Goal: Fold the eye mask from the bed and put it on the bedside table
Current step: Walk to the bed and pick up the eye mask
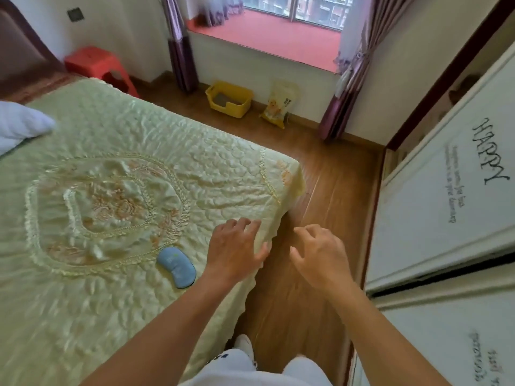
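The blue eye mask (176,267) lies flat and unfolded on my bed's green quilted cover (111,288), near its edge. Just right of it my left hand (237,250) hovers over the cover, fingers spread, holding nothing. My right hand (320,256) hangs over the wooden floor (320,190), open and empty too.

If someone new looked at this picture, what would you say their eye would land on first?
Probably the two bare hands, left hand over the bed's near edge and right hand over the wooden floor, both open and empty. Next, the small blue eye mask lying flat on the pale green bedspread, just left of the left hand. The red stool by the headboard also stands out.
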`<state>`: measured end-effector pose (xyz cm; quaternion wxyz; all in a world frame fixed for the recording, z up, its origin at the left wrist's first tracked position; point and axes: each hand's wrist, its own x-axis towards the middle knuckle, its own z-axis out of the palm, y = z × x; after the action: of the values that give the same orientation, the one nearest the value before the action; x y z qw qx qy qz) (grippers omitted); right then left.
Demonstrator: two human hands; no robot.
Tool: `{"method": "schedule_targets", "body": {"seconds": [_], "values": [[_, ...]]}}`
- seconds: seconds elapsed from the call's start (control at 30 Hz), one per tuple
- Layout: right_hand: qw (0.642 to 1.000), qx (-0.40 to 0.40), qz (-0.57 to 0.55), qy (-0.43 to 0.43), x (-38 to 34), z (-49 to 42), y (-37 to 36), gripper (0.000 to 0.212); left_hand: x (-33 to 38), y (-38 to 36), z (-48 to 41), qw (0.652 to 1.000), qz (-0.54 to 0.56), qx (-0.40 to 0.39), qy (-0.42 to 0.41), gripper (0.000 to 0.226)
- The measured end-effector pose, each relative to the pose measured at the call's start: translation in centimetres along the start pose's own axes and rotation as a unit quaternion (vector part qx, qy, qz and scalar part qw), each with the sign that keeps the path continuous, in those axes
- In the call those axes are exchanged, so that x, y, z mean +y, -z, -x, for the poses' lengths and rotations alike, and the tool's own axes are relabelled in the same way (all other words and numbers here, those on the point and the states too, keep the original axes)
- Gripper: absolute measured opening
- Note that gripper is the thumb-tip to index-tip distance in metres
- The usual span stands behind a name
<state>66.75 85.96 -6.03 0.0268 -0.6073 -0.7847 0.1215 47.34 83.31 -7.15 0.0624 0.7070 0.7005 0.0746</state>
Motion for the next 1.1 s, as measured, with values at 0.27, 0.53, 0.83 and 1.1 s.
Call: {"method": "schedule_targets", "body": {"seconds": [0.27, 0.53, 0.83, 1.1], "values": [[0.977, -0.102, 0.055, 0.18, -7.5, -11.2, -3.2, 0.054, -8.6, -0.7, -1.0, 0.981, 0.004, -0.005, 0.193, 0.061], [0.903, -0.191, 0.08, 0.376, -15.0, -17.8, -8.1, 0.055, -13.1, -1.9, 0.8, 0.925, -0.001, -0.026, 0.38, 0.06], [0.832, -0.268, 0.117, 0.472, -17.8, -21.5, -15.2, 0.055, -15.6, -7.5, 3.3, 0.855, 0.04, -0.073, 0.512, 0.067], [0.796, -0.279, 0.127, 0.522, -19.3, -22.1, -26.3, 0.051, -18.6, -17.1, 4.9, 0.839, 0.116, -0.111, 0.52, 0.064]]}}
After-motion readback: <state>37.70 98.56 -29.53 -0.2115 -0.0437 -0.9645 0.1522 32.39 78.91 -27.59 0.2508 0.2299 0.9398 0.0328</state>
